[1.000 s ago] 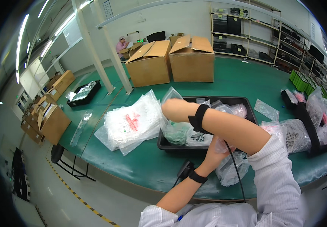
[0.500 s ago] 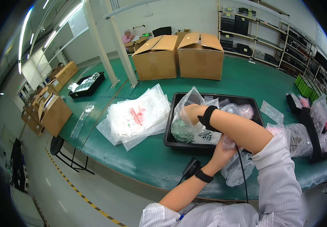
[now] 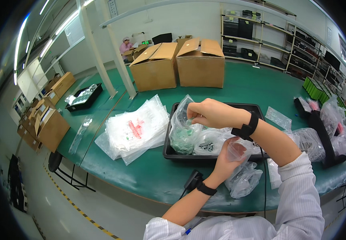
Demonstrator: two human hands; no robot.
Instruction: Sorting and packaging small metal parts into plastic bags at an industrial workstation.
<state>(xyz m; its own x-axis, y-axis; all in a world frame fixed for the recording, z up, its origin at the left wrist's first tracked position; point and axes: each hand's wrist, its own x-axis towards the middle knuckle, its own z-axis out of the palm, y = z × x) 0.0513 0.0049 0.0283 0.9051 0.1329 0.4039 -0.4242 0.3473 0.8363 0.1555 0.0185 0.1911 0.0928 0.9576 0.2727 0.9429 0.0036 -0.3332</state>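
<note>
My right hand (image 3: 211, 114) is raised above a black tray (image 3: 193, 157), its fingertips pinched together over an open clear bag of small green pieces (image 3: 182, 141). Whatever lies in that pinch is too small to make out. Lower down, at the tray's front edge, my left hand (image 3: 225, 162) grips a clear plastic bag (image 3: 238, 151), whose film spreads around the fingers. Beside the green pieces in the tray lies a clear bag with small black-and-white parts (image 3: 206, 147). A crumpled clear bag (image 3: 244, 180) rests on the table below my left hand.
Left of the tray is a stack of flat clear bags with red print (image 3: 135, 129). Two large cardboard boxes (image 3: 201, 68) stand behind it. Filled bags and a black bin (image 3: 321, 136) are at the right. A black cable (image 3: 265, 180) hangs over the front edge.
My right hand has come up out of the bag of green pieces, its fingers now pinched above it. My left hand has shifted slightly, with the clear bag still in it.
</note>
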